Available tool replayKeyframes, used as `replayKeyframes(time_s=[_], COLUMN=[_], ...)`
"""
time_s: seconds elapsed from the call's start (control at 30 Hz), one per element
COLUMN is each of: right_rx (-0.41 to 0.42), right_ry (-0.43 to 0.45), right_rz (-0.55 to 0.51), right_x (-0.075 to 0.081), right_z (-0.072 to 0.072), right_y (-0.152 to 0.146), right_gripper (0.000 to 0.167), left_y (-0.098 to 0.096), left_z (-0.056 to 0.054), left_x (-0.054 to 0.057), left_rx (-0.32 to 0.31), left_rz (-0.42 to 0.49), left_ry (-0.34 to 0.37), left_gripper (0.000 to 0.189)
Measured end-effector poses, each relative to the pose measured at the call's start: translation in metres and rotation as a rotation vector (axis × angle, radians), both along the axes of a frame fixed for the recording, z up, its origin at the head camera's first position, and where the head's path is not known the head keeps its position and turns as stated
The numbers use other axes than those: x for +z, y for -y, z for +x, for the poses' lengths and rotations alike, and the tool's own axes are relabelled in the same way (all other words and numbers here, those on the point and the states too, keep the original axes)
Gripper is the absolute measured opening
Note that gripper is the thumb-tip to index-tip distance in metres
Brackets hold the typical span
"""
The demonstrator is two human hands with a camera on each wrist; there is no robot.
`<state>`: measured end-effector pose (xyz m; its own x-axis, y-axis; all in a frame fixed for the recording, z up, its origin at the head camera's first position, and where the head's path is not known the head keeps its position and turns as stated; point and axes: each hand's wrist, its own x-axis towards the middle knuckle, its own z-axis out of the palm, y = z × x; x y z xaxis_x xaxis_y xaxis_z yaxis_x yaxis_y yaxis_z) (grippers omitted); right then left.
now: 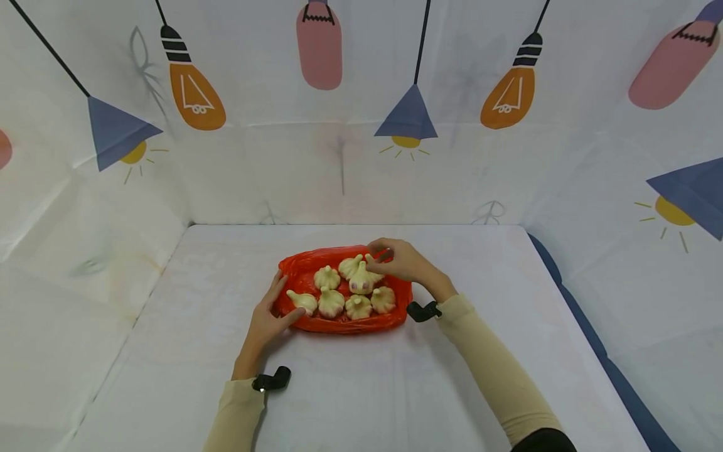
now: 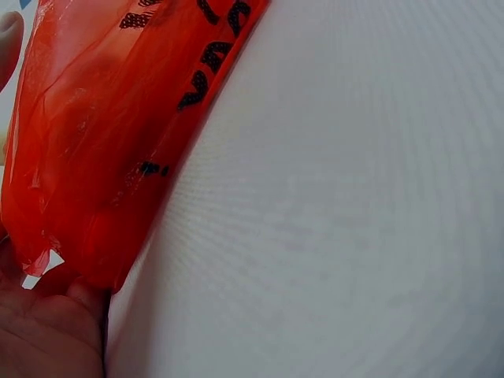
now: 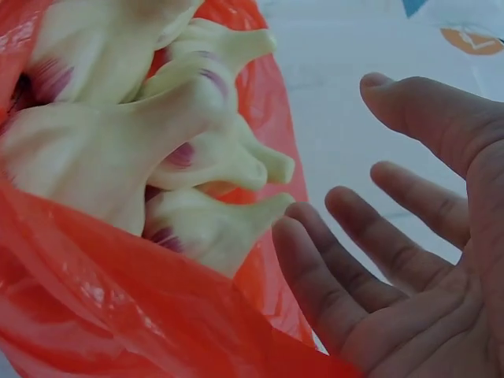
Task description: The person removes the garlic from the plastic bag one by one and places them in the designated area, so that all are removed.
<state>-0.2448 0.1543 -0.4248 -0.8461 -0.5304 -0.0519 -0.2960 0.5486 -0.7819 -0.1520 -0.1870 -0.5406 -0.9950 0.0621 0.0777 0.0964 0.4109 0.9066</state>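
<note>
A red plastic bag [image 1: 310, 267], its mouth spread wide, lies on the table with several pale garlic bulbs [image 1: 331, 302] inside. At the bag's left end my left hand [image 1: 268, 320] rests with thumb and fingers spread apart along the edge. The left wrist view shows the palm against the bag's printed side [image 2: 118, 142], which hides some fingers. My right hand [image 1: 403, 260] is over the bag's far right corner, beside the upper bulbs. In the right wrist view its fingers [image 3: 378, 268] are loosely spread, and a fingertip is close to a garlic stem [image 3: 268, 209].
White table [image 1: 339, 389] surrounds the bag. White fabric walls [image 1: 254, 169] printed with lamps and bulbs stand at the back and sides. Each wrist carries a small black camera mount [image 1: 423, 311]. Dark blue cloth [image 1: 587, 314] shows along the right table edge.
</note>
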Motion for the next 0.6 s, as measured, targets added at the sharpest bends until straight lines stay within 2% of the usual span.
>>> replayKeyframes(time_s=[0.27, 0.6], right_rx=[0.0, -0.009], right_ry=[0.029, 0.107], right_rz=[0.094, 0.205], right_x=[-0.001, -0.013], right_z=[0.006, 0.008], right_y=[0.002, 0.01], right_gripper=[0.058, 0.068], left_y=[0.001, 0.001], left_z=[0.001, 0.0], left_x=[0.0, -0.002], left_rx=[0.008, 0.001], left_rz=[-0.017, -0.011], left_ry=[0.004, -0.009], left_gripper=[0.091, 0.091])
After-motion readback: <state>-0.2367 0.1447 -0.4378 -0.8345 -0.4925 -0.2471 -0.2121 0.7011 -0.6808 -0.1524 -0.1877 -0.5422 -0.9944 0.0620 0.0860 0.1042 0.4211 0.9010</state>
